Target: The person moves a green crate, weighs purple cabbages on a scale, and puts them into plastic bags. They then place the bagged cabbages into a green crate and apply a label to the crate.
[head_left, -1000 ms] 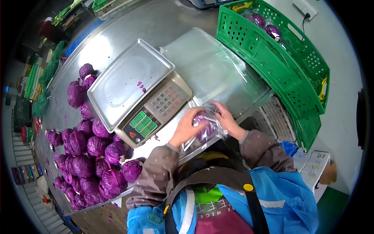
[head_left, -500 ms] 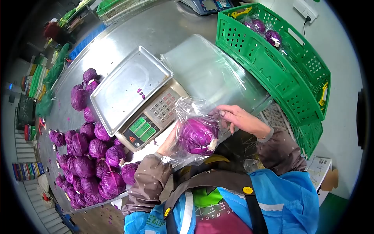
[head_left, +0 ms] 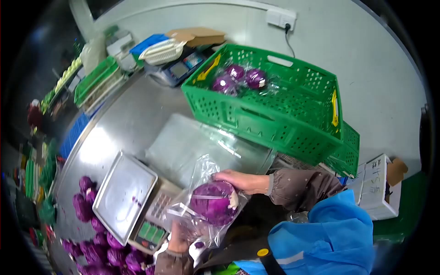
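Note:
A red cabbage point(head_left: 211, 204) in a clear plastic bag point(head_left: 204, 167) is held between my two hands, its pale stem end facing right. My right hand point(head_left: 244, 181) lies along the upper right of the cabbage, with fingers curled on the bag. From below on the left, my left hand point(head_left: 179, 234) grips the bagged cabbage; film and cabbage hide most of its fingers. Just left of the hands stands a weighing scale with a metal pan point(head_left: 124, 197) and a green-lit display point(head_left: 151, 232). A stack of clear plastic bags point(head_left: 176, 144) lies beyond the cabbage.
A green crate point(head_left: 266, 121) at the back right holds several bagged red cabbages point(head_left: 234, 73). Loose red cabbages point(head_left: 94, 252) are heaped on the metal table point(head_left: 137, 110) at left. Behind are a second scale point(head_left: 176, 68) and a white basket point(head_left: 162, 51); a carton point(head_left: 373, 192) stands right.
My view has swung right toward the green crate. My right hand, before at the bag's upper edge with fingers partly spread, now rests on the bagged cabbage. The left hand keeps its hold.

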The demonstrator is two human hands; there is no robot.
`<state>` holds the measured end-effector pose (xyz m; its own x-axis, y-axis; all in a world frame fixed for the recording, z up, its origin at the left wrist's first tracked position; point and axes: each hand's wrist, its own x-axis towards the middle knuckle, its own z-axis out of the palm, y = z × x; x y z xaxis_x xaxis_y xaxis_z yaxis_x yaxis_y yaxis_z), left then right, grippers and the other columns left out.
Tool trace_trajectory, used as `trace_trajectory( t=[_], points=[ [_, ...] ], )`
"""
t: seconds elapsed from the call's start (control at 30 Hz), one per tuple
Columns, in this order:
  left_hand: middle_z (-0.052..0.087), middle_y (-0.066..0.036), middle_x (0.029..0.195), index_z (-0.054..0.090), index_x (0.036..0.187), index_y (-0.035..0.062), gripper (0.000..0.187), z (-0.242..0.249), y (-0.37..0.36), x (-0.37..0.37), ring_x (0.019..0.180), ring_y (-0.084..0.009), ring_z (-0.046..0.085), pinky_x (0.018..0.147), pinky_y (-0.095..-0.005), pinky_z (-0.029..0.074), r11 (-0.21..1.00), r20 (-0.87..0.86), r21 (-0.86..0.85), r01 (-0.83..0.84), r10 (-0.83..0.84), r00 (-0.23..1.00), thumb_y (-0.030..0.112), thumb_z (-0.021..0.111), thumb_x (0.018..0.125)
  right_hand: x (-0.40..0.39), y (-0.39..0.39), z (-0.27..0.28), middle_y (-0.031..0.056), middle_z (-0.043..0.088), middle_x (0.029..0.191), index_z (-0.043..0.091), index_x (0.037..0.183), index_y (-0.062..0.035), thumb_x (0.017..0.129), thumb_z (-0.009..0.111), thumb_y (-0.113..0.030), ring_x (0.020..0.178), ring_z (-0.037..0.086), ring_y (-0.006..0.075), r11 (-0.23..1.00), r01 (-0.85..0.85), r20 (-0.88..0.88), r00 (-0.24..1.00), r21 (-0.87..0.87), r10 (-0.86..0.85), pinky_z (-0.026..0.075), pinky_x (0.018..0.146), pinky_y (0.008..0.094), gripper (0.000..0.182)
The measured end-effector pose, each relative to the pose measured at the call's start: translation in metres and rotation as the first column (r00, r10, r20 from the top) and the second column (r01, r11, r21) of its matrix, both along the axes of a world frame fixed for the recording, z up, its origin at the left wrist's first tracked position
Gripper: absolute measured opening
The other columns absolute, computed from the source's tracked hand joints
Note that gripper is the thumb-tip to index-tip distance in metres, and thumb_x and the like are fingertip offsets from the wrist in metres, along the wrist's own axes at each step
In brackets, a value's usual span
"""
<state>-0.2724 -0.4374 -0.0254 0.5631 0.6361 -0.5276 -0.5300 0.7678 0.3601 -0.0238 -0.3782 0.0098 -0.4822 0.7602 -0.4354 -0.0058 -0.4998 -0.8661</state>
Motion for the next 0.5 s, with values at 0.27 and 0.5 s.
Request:
trace_trajectory(
  t=[0.27, 0.5],
  points=[
    [0.035, -0.024, 0.128, 0.030, 0.132, 0.0127, 0.069, 0.033, 0.040, 0.044, 0.105, -0.0414, 0.049, 0.080, -0.0469, 0.048, 0.938, 0.000, 0.343, -0.053, 0.056, 0.998, 0.055, 0.047, 0.080, 0.117, 0.112, 0.050, 0.0113, 0.059, 0.101, 0.055, 0.103, -0.0039, 0.086, 0.043, -0.025, 0.089, 0.059, 0.0233, 0.779, 0.615, -0.277, 0.732, -0.121, -0.622, 0.050, 0.078, 0.0387, 0.030],
    [0.043, -0.012, 0.123, 0.033, 0.128, 0.0056, 0.052, -0.003, 0.036, 0.009, 0.110, -0.0255, 0.044, 0.090, -0.0386, 0.040, 0.963, -0.029, 0.125, -0.237, 0.242, 0.970, 0.032, 0.050, 0.087, 0.223, 0.206, 0.002, 0.0115, 0.055, 0.101, 0.048, 0.109, -0.0047, 0.088, 0.036, -0.022, 0.091, 0.055, 0.0254, 0.521, 0.825, -0.178, 0.558, 0.216, -0.810, 0.048, 0.074, 0.0502, 0.030]
  ],
)
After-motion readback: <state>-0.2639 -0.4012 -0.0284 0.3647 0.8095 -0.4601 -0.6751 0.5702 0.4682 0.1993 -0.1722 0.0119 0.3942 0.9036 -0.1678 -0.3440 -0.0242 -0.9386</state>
